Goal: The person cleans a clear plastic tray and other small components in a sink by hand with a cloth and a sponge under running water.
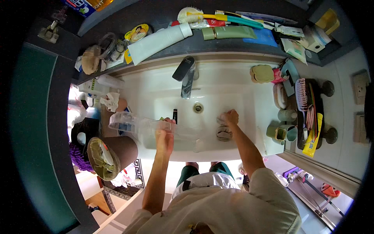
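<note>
Over the left half of the white sink point(233, 85), my left hand point(164, 138) is closed around a clear plastic container point(126, 121), which lies lengthwise and reaches out past the sink's left rim. How far it extends to the right is hard to see against the white. On the other side of the basin my right hand point(232, 117) is curled shut on a greyish crumpled cloth point(224, 133) that hangs or lies just below the fingers. A small black tube point(175, 116) shows behind my left fingers. Between the hands and farther back sits the drain point(198, 108).
A dark tap point(186, 76) juts over the basin from behind. Tubes and toothbrushes crowd the back shelf point(167, 48). Cups point(290, 133), soap point(279, 96) and a hairbrush point(301, 93) line the right side. At the left stands a lined bin point(122, 150).
</note>
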`<state>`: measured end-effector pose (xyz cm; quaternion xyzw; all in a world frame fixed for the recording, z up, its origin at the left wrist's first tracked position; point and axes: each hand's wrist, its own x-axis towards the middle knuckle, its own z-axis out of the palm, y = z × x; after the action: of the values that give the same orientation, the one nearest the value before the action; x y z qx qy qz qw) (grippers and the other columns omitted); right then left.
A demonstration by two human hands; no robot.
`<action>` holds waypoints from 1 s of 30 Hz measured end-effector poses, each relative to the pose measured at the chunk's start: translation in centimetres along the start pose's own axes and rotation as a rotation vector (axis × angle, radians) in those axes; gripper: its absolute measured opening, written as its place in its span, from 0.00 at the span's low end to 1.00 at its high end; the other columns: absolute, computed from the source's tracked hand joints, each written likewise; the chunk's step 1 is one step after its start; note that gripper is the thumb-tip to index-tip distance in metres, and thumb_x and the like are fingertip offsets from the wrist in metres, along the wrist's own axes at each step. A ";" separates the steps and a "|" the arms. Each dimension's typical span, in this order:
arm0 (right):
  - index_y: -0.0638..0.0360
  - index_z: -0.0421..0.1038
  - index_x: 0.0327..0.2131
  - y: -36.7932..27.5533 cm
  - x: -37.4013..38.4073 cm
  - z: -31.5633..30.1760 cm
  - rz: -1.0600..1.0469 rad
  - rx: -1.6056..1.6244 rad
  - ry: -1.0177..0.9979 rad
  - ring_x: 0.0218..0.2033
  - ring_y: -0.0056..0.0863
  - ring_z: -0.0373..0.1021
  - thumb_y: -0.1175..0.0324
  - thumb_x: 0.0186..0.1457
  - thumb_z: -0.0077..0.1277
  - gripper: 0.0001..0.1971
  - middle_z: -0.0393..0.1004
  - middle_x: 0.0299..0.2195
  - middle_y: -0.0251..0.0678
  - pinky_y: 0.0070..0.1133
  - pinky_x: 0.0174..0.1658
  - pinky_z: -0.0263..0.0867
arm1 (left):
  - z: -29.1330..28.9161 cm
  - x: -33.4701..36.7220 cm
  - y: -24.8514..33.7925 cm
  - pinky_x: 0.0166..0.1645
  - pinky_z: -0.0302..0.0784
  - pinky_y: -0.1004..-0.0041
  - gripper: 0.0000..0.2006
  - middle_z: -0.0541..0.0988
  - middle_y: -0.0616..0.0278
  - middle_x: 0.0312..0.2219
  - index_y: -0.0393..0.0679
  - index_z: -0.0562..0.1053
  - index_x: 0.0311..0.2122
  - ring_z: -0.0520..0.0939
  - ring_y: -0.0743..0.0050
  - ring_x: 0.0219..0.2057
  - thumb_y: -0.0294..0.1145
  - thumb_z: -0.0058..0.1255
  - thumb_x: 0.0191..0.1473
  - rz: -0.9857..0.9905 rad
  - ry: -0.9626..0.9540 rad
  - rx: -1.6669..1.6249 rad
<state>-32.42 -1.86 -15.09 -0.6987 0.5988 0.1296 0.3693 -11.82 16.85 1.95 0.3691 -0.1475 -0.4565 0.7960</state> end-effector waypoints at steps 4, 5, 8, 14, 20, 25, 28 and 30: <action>0.59 0.64 0.33 6.3 2.7 0.9 -0.166 0.749 0.163 0.32 0.30 0.65 0.69 0.48 0.41 0.08 0.68 0.30 0.34 0.27 0.32 0.63 | 2.3 1.0 0.0 0.49 0.59 0.70 0.24 0.68 0.63 0.34 0.43 0.63 0.38 0.68 0.69 0.40 0.42 0.57 0.38 0.017 -0.071 0.110; 0.58 0.64 0.33 6.2 2.2 0.5 -0.356 1.154 0.050 0.32 0.30 0.65 0.70 0.48 0.42 0.07 0.68 0.32 0.33 0.27 0.32 0.63 | 2.5 0.8 0.1 0.49 0.59 0.70 0.24 0.68 0.63 0.34 0.43 0.63 0.38 0.68 0.69 0.40 0.42 0.57 0.38 0.019 -0.071 0.112; 0.54 0.62 0.29 0.0 -5.0 -3.7 -0.329 1.594 -0.097 0.33 0.28 0.65 0.67 0.50 0.44 0.04 0.66 0.31 0.34 0.30 0.38 0.61 | 2.4 -0.2 0.8 0.49 0.59 0.71 0.23 0.68 0.62 0.34 0.42 0.62 0.39 0.69 0.68 0.39 0.39 0.57 0.38 0.005 -0.020 0.164; 0.54 0.59 0.43 -3.1 -10.5 -10.0 -0.579 1.788 -0.447 0.34 0.27 0.63 0.61 0.52 0.41 0.15 0.65 0.32 0.34 0.28 0.36 0.61 | 5.2 1.1 -0.2 0.46 0.63 0.71 0.20 0.69 0.62 0.35 0.42 0.62 0.40 0.69 0.67 0.40 0.30 0.53 0.41 -0.039 -0.044 0.112; 0.55 0.54 0.49 -6.8 -15.9 -14.9 -0.720 1.741 -0.487 0.28 0.23 0.61 0.52 0.51 0.40 0.26 0.64 0.32 0.33 0.21 0.28 0.60 | 7.8 2.5 0.5 0.46 0.63 0.70 0.17 0.67 0.67 0.30 0.46 0.63 0.33 0.67 0.75 0.35 0.37 0.56 0.40 -0.114 -0.229 0.091; 0.60 0.55 0.48 -9.3 -19.0 -17.4 -0.663 1.949 -0.806 0.23 0.17 0.53 0.56 0.48 0.43 0.26 0.59 0.28 0.31 0.13 0.23 0.53 | 9.5 3.0 0.8 0.40 0.64 0.75 0.13 0.67 0.71 0.24 0.47 0.63 0.31 0.67 0.79 0.29 0.36 0.54 0.42 -0.134 -0.197 0.053; 0.63 0.59 0.43 -9.7 -19.5 -17.6 -0.630 2.033 -0.950 0.22 0.18 0.52 0.60 0.44 0.45 0.23 0.58 0.26 0.32 0.12 0.23 0.52 | 10.8 3.1 1.2 0.39 0.64 0.75 0.12 0.67 0.72 0.23 0.48 0.63 0.31 0.67 0.80 0.28 0.36 0.53 0.44 -0.138 -0.188 0.064; 0.64 0.61 0.39 -10.1 -19.8 -17.8 -0.560 2.124 -1.041 0.22 0.18 0.52 0.62 0.42 0.46 0.21 0.58 0.26 0.33 0.11 0.23 0.52 | 10.7 3.4 1.0 0.39 0.66 0.74 0.12 0.66 0.71 0.23 0.47 0.63 0.30 0.67 0.79 0.28 0.34 0.53 0.43 -0.150 -0.157 0.041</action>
<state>-32.63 1.02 13.23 -0.0181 0.0153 -0.2447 0.9693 -15.53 9.47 9.63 0.3585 -0.1910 -0.5390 0.7378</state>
